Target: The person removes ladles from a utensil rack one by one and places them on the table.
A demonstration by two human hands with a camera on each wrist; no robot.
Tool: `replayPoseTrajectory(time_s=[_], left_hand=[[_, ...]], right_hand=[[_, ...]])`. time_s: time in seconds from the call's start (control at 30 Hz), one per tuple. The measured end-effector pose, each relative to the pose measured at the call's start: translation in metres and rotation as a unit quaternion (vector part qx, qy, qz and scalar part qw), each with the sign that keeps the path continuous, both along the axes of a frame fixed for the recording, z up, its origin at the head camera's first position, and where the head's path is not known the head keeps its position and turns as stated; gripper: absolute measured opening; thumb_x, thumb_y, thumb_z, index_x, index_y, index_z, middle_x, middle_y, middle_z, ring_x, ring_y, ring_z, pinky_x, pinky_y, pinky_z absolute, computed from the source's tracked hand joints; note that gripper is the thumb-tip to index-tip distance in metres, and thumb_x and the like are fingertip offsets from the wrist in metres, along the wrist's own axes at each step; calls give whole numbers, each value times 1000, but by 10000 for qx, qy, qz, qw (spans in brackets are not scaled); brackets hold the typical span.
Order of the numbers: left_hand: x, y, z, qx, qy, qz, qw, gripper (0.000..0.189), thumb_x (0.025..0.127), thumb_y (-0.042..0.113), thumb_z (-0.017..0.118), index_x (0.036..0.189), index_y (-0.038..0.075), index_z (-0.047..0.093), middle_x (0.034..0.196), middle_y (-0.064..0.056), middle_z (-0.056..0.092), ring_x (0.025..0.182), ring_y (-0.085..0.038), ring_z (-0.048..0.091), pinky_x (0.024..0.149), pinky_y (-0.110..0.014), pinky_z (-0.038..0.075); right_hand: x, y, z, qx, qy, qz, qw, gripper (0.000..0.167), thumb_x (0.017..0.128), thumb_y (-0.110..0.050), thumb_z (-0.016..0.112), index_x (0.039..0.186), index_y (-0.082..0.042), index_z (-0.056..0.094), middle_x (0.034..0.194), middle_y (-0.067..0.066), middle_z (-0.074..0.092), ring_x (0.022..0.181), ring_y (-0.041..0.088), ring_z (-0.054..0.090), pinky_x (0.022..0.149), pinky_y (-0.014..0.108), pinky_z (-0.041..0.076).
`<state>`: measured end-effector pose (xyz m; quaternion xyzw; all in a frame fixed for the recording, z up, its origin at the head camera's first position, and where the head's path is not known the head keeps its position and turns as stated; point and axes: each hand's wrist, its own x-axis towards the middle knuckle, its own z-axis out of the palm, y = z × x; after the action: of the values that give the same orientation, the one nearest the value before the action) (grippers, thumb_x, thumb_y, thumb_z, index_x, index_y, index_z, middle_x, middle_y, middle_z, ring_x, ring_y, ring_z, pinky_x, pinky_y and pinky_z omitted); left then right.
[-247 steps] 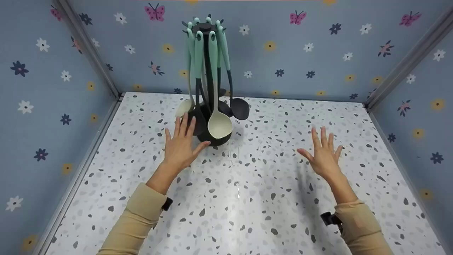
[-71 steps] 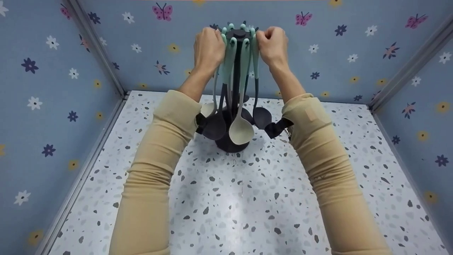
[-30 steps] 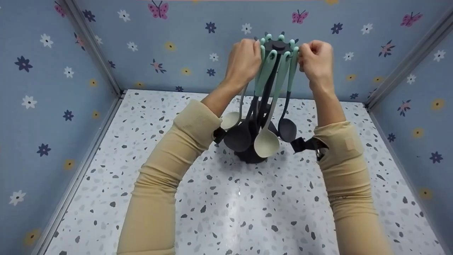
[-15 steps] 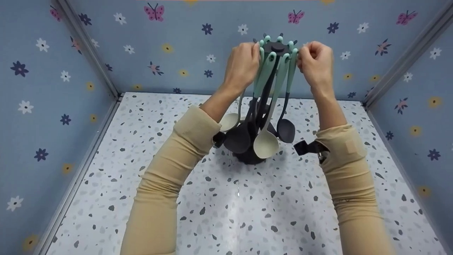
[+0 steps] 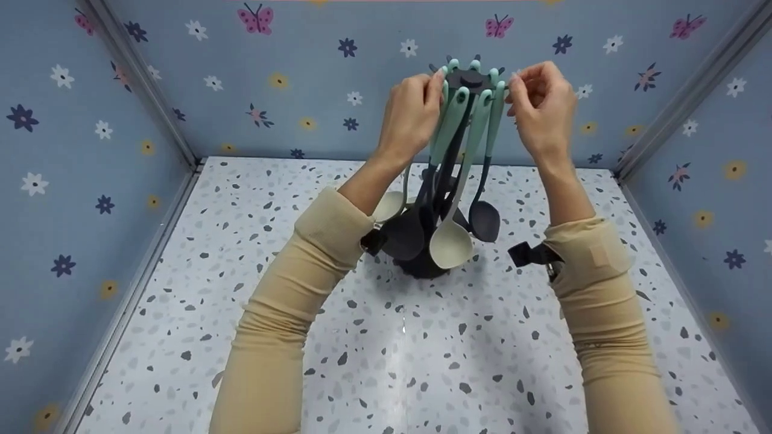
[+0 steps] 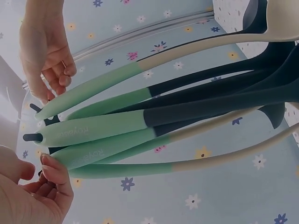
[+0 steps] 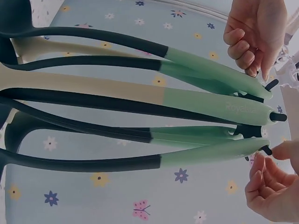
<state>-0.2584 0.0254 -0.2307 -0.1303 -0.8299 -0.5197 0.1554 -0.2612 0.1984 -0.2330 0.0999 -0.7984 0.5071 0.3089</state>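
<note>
A black utensil rack [image 5: 470, 80] stands right of the middle, hung with several utensils with mint-green handles. A cream ladle [image 5: 451, 246] and a dark ladle [image 5: 403, 235] hang in front, a dark spoon [image 5: 484, 221] on the right. My left hand [image 5: 410, 117] pinches a hook at the left of the rack's top between thumb and finger. On the opposite side, my right hand [image 5: 547, 114] has its thumb and forefinger parted around a hook [image 7: 266, 150], with the other fingers loosely bent. Most of the rack's black base [image 5: 425, 268] is hidden behind the ladles.
The white speckled table [image 5: 362, 374] meets a blue flowered wall [image 5: 386, 132] behind the rack. Similar panels with grey metal edging [image 5: 142, 259] close in the left and right sides.
Both hands started spread and apart, then gripped the rack's top. The rack has shifted right and nearer me, then stopped. Just now my right thumb and forefinger have loosened.
</note>
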Motion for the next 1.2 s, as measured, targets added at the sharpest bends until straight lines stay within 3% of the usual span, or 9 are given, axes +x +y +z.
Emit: replayPoseTrajectory(time_s=[0.2,0.47,0.67,0.87,1.1,1.2], left_hand=[[6,-2,-6,-114,-14,78,9999,33,96,29,37,73,9,50,61,1,40,52,-9,34,50,-19,29],[17,-6,-26,-219,451,212,9985,29,96,29,39,83,7,54,60,1,42,53,-11,37,49,-21,29],[24,-7,-47,-161,1004,342,9942,27,95,27,41,87,6,56,64,0,47,55,-12,41,51,-23,32],[29,-12,-70,-140,1318,488,9900,27,94,27,44,89,4,57,75,-3,52,67,-12,49,60,-23,39],[32,-17,-101,-81,1351,422,9899,28,93,27,47,94,1,58,87,-7,54,81,-19,52,71,-23,40],[33,-18,-115,-62,1390,324,9897,28,91,26,51,97,-1,57,93,-9,54,87,-20,51,77,-24,39]], right_hand=[[13,-11,9,36,247,91,9996,11,87,-8,56,89,1,62,78,6,61,66,12,54,57,18,40],[-2,-9,-2,313,360,162,9987,14,82,-16,64,91,-5,67,87,3,65,77,12,55,64,18,43],[12,-20,4,140,398,391,9983,15,82,-10,64,91,1,67,86,6,66,75,10,58,68,19,45],[12,-23,3,-169,811,628,9946,15,79,-7,65,85,7,66,80,9,66,68,12,59,65,22,47],[10,-23,2,-868,311,880,9919,8,79,-4,65,84,3,65,81,9,63,71,16,56,64,19,46],[10,-21,3,-938,240,898,9912,7,79,-2,65,84,2,65,82,11,63,71,17,55,64,19,46]])
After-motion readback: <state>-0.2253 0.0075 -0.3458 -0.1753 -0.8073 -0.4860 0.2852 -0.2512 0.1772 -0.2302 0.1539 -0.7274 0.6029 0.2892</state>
